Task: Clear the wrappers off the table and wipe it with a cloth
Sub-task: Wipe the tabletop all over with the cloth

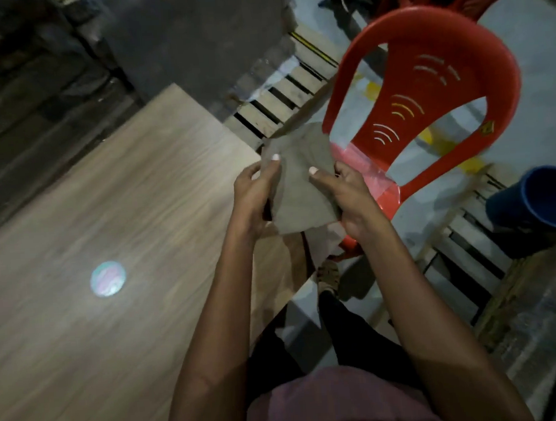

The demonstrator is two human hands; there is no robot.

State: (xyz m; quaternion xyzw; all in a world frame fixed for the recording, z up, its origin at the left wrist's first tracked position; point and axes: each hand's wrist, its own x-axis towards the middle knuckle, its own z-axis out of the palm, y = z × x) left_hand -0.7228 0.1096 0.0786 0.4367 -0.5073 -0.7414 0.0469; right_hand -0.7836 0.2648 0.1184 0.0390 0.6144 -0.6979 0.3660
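Two hands hold one grey cloth (301, 179) in the air, just past the right edge of the wooden tabletop (113, 194). The left hand (256, 192) pinches its left border with thumb on top, and the right hand (344, 193) grips the right border the same way, so the cloth is stretched between them. The tabletop lies to the left of both hands, and the left hand is nearer to it. One round shiny wrapper-like piece (107, 278) rests on the tabletop, well apart from the cloth. A red plastic chair (424, 71) stands just behind the hands. I judge the wiping is not yet begun.
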